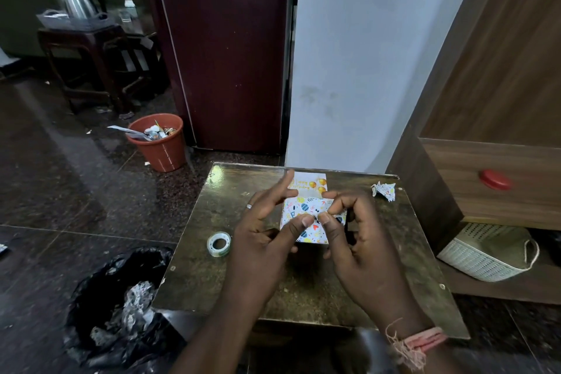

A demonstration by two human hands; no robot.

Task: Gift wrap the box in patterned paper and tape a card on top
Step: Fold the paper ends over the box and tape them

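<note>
The card [309, 184], just beyond the fingertips of both hands, reads "Happy Birthday" in yellow script.

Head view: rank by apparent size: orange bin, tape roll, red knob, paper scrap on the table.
1. orange bin, clearly largest though farthest away.
2. red knob.
3. tape roll and paper scrap: look about alike; the roll is nearer the camera, so no ranking between them.

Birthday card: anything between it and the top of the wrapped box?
Only the hands. The card lies flat on the table just behind the wrapped box. The left hand and right hand work at the box's top; nothing else is in the way.
</note>
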